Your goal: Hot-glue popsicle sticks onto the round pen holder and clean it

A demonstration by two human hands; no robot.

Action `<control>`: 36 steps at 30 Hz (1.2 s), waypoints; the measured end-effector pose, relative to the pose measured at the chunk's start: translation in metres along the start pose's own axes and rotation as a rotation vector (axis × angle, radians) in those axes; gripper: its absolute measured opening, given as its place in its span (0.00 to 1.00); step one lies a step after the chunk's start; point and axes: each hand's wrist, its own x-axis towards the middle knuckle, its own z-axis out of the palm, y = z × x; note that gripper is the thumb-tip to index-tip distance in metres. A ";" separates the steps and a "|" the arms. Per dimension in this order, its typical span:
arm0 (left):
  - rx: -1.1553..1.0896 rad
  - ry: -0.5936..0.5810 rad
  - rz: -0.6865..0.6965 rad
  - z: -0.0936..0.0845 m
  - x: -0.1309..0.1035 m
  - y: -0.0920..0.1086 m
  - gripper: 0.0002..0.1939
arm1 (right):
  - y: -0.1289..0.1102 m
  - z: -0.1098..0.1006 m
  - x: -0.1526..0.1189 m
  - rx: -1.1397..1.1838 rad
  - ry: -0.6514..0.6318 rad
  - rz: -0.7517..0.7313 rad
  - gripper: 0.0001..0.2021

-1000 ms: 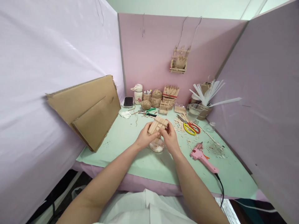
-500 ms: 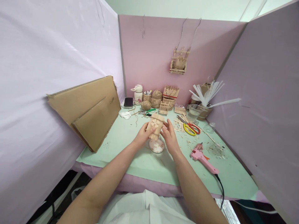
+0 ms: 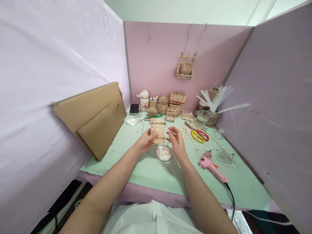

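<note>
My left hand (image 3: 145, 140) is closed on a pale wooden stick holder (image 3: 158, 131), its thumb across the front. The holder stands upright, with a flower shape on its left part and cord bands near top and bottom. My right hand (image 3: 175, 138) is just right of the holder, apart from it, with thumb and fingertips drawn together; whatever they pinch is too small to make out. Below the holder, a round lid-like dish (image 3: 163, 153) with small pieces on it lies on the green table cover (image 3: 146, 172).
A pink glue gun (image 3: 214, 169) and yellow and red scissors (image 3: 198, 136) lie to the right, among stick scraps. Folded cardboard (image 3: 97, 120) leans at left. Twine (image 3: 152, 111), a bottle (image 3: 144, 101) and a plastic cup (image 3: 201, 119) stand at the back.
The holder has turned and moved slightly left, showing more of its side, with the flower now nearer its left edge. My right hand has drawn away from it and its fingers have come together.
</note>
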 end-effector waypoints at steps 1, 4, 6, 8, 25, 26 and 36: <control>0.034 0.049 0.037 -0.002 0.003 0.008 0.29 | -0.002 0.000 0.001 -0.004 0.029 -0.005 0.22; 0.159 0.121 0.183 -0.008 0.016 0.043 0.30 | -0.006 0.000 0.002 -0.012 0.092 -0.019 0.19; 0.241 0.130 0.312 -0.013 0.024 0.065 0.33 | -0.008 0.000 0.002 -0.011 0.109 -0.034 0.18; 0.334 0.123 0.385 -0.017 0.031 0.076 0.36 | -0.009 0.000 0.001 -0.004 0.126 -0.046 0.17; 0.680 0.027 0.174 -0.074 0.067 -0.009 0.39 | -0.012 -0.007 0.007 0.033 0.307 -0.079 0.15; 0.699 0.025 0.181 -0.074 0.066 -0.010 0.40 | -0.010 -0.008 0.008 0.035 0.321 -0.081 0.15; 0.946 0.175 0.333 -0.067 0.043 0.013 0.46 | -0.002 -0.014 0.013 0.064 0.413 -0.071 0.11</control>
